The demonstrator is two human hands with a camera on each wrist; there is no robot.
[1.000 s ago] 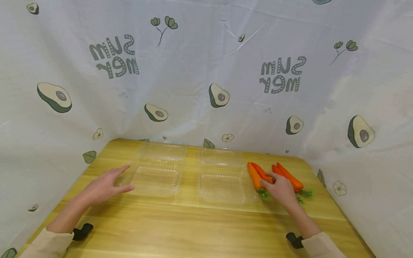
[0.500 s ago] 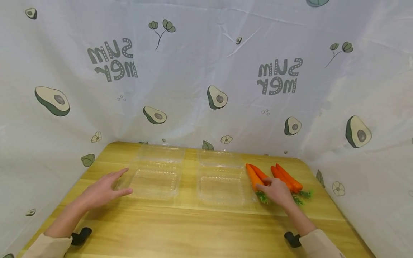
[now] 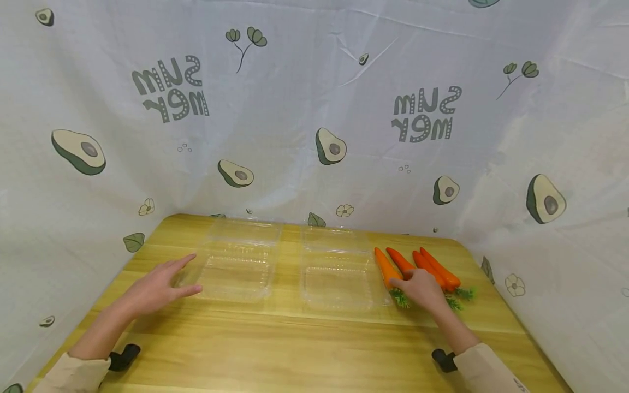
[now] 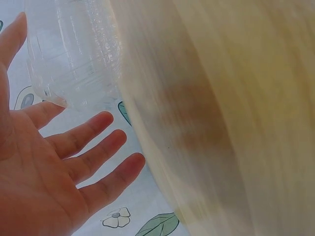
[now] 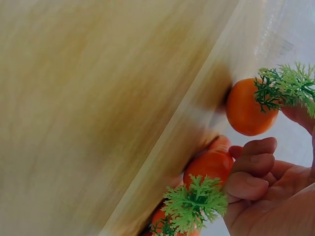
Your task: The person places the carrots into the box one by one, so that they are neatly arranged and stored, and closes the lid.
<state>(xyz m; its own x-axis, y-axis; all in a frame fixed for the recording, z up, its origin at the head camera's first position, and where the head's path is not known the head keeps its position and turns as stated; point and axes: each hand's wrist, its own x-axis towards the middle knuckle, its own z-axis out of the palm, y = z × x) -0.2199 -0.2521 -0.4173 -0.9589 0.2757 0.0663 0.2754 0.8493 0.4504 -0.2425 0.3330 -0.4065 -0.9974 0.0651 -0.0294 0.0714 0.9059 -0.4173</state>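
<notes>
My left hand (image 3: 152,286) is spread beside the left clear plastic clamshell box (image 3: 236,278); its fingers are apart and hold nothing. In the left wrist view a finger overlaps the edge of a clear box (image 4: 78,54). My right hand (image 3: 422,286) is low over the orange carrots, its thumb and fingers on either side of the leftmost carrot (image 3: 385,265) near its leafy end. In the right wrist view the curled fingers (image 5: 253,164) lie between that carrot (image 5: 248,110) and the neighbouring carrot (image 5: 209,164). Leaves partly cover the thumb.
A second clear clamshell box (image 3: 339,286) stands open, left of the carrots. Two more carrots (image 3: 437,270) lie to the right of my right hand. The wooden table (image 3: 295,355) meets a printed white curtain (image 3: 285,109) at the back and sides.
My right hand has lowered among the carrots. The second carrot has shifted right, leaving a gap beside the leftmost one. My left hand has stayed in place.
</notes>
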